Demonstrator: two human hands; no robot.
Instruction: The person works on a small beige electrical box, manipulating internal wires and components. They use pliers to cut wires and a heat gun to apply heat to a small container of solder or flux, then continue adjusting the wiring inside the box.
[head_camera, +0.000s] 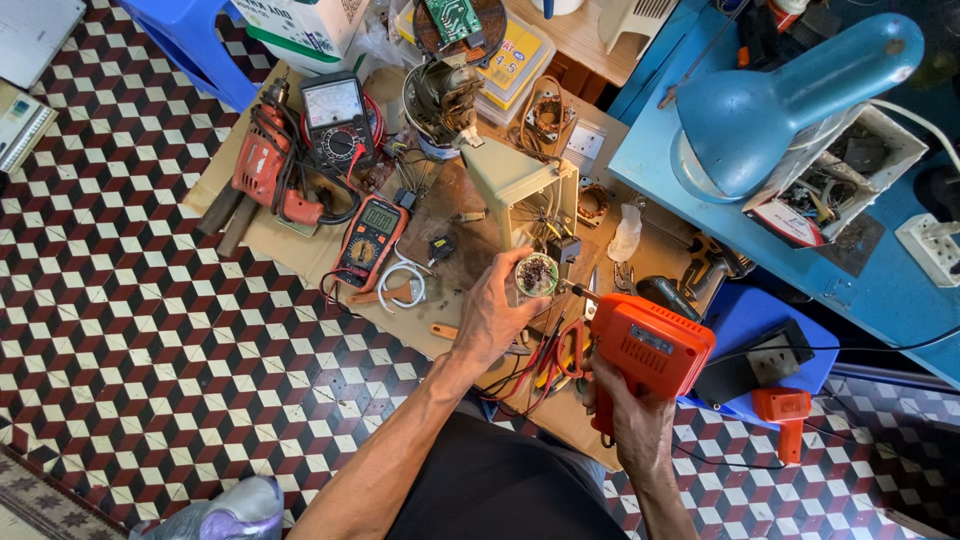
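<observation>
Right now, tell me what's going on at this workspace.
A person sits over a cardboard sheet on a tiled floor, littered with tools. The left hand holds up a small round container of dark stuff. The right hand grips an orange soldering gun, its tip at the container's rim. Two multimeters and a red drill lie untouched to the left; a blue lamp stands on the right.

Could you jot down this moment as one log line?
left hand: holds small round tin | right hand: grips orange pistol-shaped soldering gun, tip at tin | setting: cluttered cardboard mat
</observation>
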